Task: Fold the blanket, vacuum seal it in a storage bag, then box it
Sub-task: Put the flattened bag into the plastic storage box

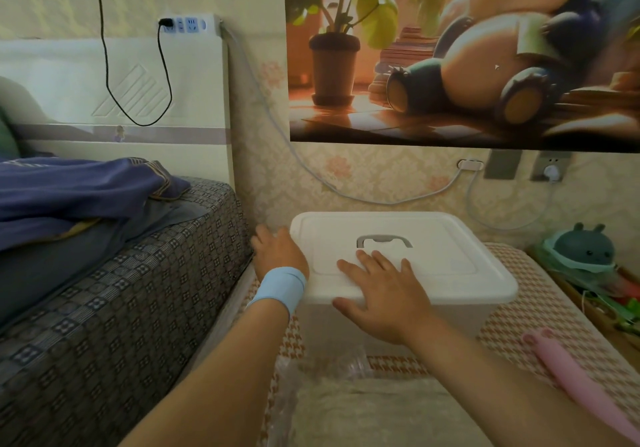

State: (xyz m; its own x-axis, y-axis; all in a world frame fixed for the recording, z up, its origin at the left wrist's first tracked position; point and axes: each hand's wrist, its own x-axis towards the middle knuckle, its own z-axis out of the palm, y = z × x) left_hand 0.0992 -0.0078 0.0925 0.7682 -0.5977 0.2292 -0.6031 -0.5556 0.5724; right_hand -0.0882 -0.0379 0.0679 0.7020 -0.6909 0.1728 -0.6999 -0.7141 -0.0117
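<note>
White plastic storage box (450,249), lid on, bore the right hand (384,294), palm down with fingers spread flat just near of the grey handle (384,240). The left hand (277,252), a blue band (280,289) at its wrist, touched the box's far left corner; whether its fingers gripped could not be told. The box stood on a red-checked cloth (519,308). Nearer, a folded beige blanket (374,412) lay inside a clear plastic bag (287,377).
</note>
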